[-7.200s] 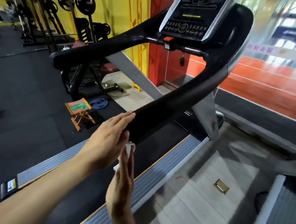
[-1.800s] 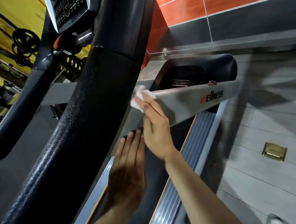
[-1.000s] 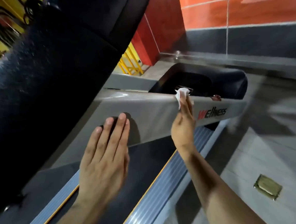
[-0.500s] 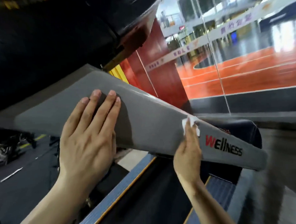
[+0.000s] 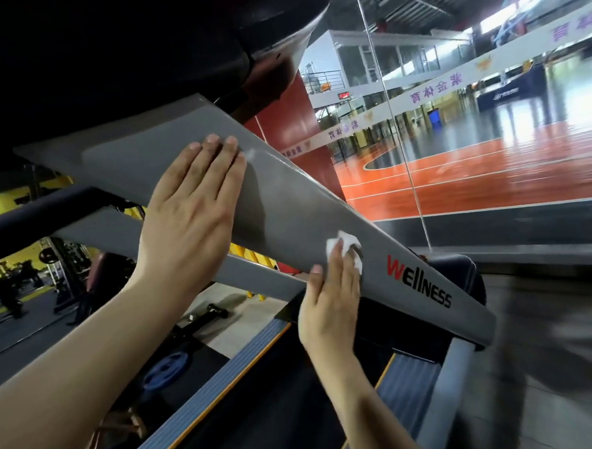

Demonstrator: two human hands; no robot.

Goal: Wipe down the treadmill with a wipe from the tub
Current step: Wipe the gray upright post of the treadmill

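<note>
The treadmill's grey slanted upright (image 5: 286,204) with the red and black "Wellness" logo runs from upper left to lower right. My right hand (image 5: 329,301) presses a crumpled white wipe (image 5: 345,247) against this upright, just left of the logo. My left hand (image 5: 191,209) lies flat and spread on the same grey surface higher up, holding nothing. The black console underside (image 5: 124,44) fills the top left. The tub is not in view.
The black belt (image 5: 264,428) and grey side rails (image 5: 207,390) lie below. A black motor cover (image 5: 462,277) sits behind the upright. A glass wall (image 5: 488,128) stands to the right. Gym floor with a blue weight plate (image 5: 165,366) lies to the left.
The view has tilted up from the floor to the glass wall. My right hand has slid the wipe down the grey upright toward the logo. My left hand stays flat on the upright.
</note>
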